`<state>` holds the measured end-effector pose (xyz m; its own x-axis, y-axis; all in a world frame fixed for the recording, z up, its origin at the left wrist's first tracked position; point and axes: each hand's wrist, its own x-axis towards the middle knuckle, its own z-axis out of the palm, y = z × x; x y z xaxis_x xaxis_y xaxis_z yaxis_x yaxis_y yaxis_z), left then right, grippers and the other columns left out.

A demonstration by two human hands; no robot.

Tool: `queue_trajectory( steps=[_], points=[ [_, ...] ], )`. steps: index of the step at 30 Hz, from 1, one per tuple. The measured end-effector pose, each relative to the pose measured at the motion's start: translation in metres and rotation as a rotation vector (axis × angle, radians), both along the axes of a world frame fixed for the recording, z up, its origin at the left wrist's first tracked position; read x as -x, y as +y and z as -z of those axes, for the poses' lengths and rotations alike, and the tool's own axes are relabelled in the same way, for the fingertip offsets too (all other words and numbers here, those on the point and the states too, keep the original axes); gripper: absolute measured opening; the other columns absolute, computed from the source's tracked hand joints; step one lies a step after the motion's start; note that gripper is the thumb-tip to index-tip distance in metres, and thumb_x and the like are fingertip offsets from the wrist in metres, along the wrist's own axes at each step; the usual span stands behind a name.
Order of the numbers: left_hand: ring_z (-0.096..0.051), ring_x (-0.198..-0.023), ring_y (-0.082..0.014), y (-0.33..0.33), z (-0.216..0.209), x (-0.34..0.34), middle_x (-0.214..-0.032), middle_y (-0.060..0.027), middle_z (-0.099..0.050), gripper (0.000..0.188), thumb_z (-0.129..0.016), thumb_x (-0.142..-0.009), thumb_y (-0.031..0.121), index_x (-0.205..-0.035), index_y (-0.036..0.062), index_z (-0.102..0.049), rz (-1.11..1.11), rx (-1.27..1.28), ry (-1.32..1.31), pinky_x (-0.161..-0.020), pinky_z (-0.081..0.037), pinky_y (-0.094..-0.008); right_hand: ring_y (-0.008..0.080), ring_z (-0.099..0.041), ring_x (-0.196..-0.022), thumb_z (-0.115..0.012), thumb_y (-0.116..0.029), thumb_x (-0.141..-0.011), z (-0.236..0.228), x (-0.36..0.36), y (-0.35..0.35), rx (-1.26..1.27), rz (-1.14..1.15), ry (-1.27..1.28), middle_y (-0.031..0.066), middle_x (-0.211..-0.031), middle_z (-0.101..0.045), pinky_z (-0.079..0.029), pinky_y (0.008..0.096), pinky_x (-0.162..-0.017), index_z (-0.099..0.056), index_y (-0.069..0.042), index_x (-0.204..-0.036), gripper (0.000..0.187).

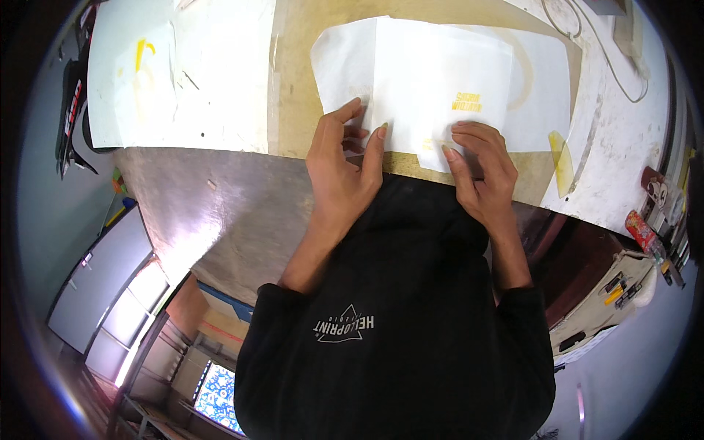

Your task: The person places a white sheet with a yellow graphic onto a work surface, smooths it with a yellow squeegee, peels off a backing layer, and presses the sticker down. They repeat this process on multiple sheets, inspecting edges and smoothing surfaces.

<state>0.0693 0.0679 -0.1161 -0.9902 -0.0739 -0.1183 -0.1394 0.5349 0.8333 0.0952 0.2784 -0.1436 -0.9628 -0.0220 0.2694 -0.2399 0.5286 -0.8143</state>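
Observation:
White paper sheets (pixel 411 70) with creases and small yellow print lie at the table's front edge, overlapping one another. My left hand (pixel 341 158) rests on the left part of the paper, fingers bent and thumb apart from them. Nearer the right side, my right hand (pixel 485 170) touches a lower flap of the paper (pixel 431 158) beside the yellow print. Its fingers are curled, with a gap between thumb and fingertips. Neither hand shows a firm grip. What lies under the fingers is partly hidden.
Beneath the paper is a tan board (pixel 293 73) on a white tabletop (pixel 213 81) with yellow stains. A yellow-stained clear strip (pixel 561 163) lies right of the paper. A cable (pixel 612 70) curves at the far right. Red packets (pixel 645 233) sit by the right edge.

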Motion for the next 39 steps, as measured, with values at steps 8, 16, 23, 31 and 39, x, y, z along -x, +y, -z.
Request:
queue_trajectory(
  steps=[8, 16, 23, 31, 39],
  points=[
    [-0.063, -0.075, -0.0087, 0.001, 0.004, 0.013, -0.101, -0.0104, -0.072, 0.047, -0.079, -0.086, 0.001, -0.128, -0.0081, -0.06, -0.05, -0.332, -0.241, -0.065, -0.051, -0.0227, 0.0306, -0.066, -0.105, -0.08, -0.002, -0.081, 0.003, 0.001, 0.0, -0.003, -0.016, 0.054, 0.0129, -0.109, -0.07, -0.051, 0.0404, -0.092, -0.07, 0.0, -0.101, 0.022],
    [-0.067, -0.084, -0.01, -0.014, -0.012, 0.014, -0.099, -0.0107, -0.075, 0.038, -0.068, -0.093, -0.007, -0.131, -0.0085, -0.061, -0.037, -0.622, -0.351, -0.075, -0.054, -0.0227, 0.0297, -0.065, -0.106, -0.08, -0.005, -0.082, 0.008, -0.001, 0.003, -0.015, -0.027, 0.073, 0.0115, -0.11, -0.069, -0.05, 0.0412, -0.093, -0.069, -0.001, -0.102, 0.023],
    [-0.067, -0.091, -0.0099, -0.019, -0.014, 0.009, -0.106, -0.0114, -0.074, 0.039, -0.067, -0.093, -0.009, -0.132, -0.0088, -0.061, -0.021, -0.6, -0.331, -0.077, -0.055, -0.0223, 0.0296, -0.065, -0.107, -0.08, -0.007, -0.082, 0.007, 0.0, 0.004, -0.017, -0.035, 0.074, 0.011, -0.11, -0.068, -0.05, 0.0414, -0.093, -0.069, -0.002, -0.101, 0.022],
    [-0.067, -0.094, -0.0103, -0.015, -0.019, 0.009, -0.107, -0.0124, -0.073, 0.04, -0.065, -0.092, -0.012, -0.131, -0.0084, -0.061, -0.022, -0.599, -0.321, -0.082, -0.053, -0.0217, 0.0292, -0.065, -0.107, -0.082, -0.009, -0.081, 0.007, -0.001, 0.003, -0.03, -0.034, 0.082, 0.0113, -0.111, -0.068, -0.05, 0.0417, -0.093, -0.069, -0.002, -0.101, 0.024],
    [-0.065, -0.088, -0.0085, -0.011, -0.012, 0.009, -0.107, -0.0102, -0.072, 0.038, -0.07, -0.091, -0.007, -0.129, -0.0086, -0.062, -0.035, -0.47, -0.281, -0.077, -0.052, -0.021, 0.0281, -0.064, -0.109, -0.083, -0.009, -0.081, 0.008, -0.002, 0.002, -0.06, -0.038, 0.085, 0.0104, -0.111, -0.068, -0.05, 0.0412, -0.094, -0.07, -0.002, -0.101, 0.025]
  ],
)
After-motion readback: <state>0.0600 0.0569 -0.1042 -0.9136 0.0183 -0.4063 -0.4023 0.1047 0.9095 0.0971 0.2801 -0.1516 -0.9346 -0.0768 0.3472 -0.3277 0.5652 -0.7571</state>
